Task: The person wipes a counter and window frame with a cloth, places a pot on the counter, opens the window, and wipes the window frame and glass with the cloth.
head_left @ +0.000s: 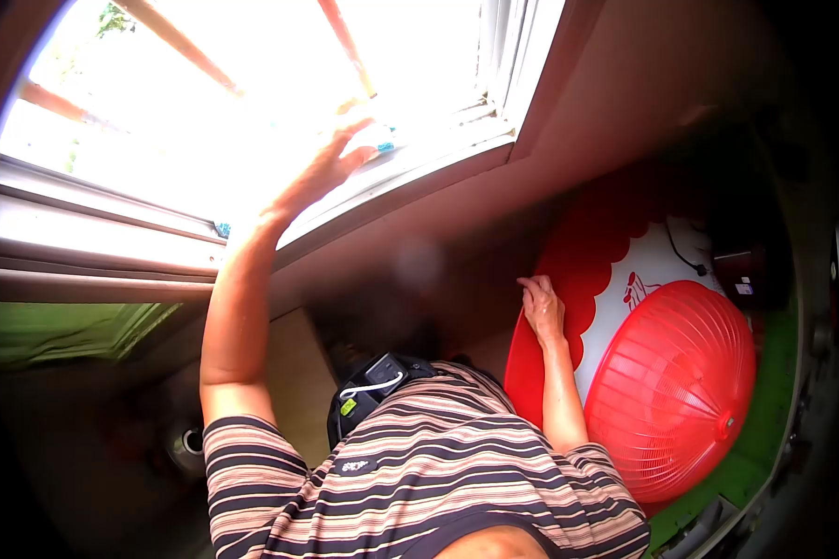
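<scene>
Striped shirt faces a glaring, barred window, left grip spread, right grip half-curled.

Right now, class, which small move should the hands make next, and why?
Perhaps shift the left hand toward the blue patch at the window frame: its thumb is close by, though glare obscures contact, while the right hand is well away from the frame.

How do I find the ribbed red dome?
From the bright window, go down and right to the person's right hand. Just right of that forearm sits the ribbed red dome; unlike the scalloped red-and-white surface beside it, its thin lines fan out from one small hub.
</scene>
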The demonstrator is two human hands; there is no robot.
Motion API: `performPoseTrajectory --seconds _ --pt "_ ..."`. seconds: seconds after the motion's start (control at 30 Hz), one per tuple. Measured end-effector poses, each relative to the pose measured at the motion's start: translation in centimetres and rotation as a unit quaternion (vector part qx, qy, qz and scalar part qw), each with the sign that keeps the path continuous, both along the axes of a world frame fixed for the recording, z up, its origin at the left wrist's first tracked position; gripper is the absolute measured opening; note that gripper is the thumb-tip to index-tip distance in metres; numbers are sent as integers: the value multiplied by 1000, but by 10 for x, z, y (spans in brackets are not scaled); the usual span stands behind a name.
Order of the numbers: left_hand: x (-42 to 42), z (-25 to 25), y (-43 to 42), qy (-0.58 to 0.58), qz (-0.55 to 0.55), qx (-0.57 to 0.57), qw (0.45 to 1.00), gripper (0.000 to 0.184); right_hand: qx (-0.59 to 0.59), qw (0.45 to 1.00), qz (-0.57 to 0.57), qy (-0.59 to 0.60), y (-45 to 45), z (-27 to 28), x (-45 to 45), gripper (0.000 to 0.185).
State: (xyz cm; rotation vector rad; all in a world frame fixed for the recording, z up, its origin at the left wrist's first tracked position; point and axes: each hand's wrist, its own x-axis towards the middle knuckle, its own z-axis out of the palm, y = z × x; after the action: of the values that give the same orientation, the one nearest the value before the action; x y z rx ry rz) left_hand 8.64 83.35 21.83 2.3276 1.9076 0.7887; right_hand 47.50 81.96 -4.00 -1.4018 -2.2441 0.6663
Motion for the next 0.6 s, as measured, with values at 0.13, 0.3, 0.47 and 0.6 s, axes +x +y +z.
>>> performPoseTrajectory --seconds 0.13,0.3,0.47,0.6 --pt "-2 5 19 -66 72 -216 972 15 26 999 -42 19 18 -31 -5 20" --pt "14 13 51 -235 2 -114 965 20 90 990 -106 4 16 -58 -9 23" --pt "53 -12 96 16 19 23 999 14 155 985 -80 -1 19 -55 -11 23" --pt "61 1 82 -12 106 -108 988 9 153 984 -90 1 18 -56 -13 21"
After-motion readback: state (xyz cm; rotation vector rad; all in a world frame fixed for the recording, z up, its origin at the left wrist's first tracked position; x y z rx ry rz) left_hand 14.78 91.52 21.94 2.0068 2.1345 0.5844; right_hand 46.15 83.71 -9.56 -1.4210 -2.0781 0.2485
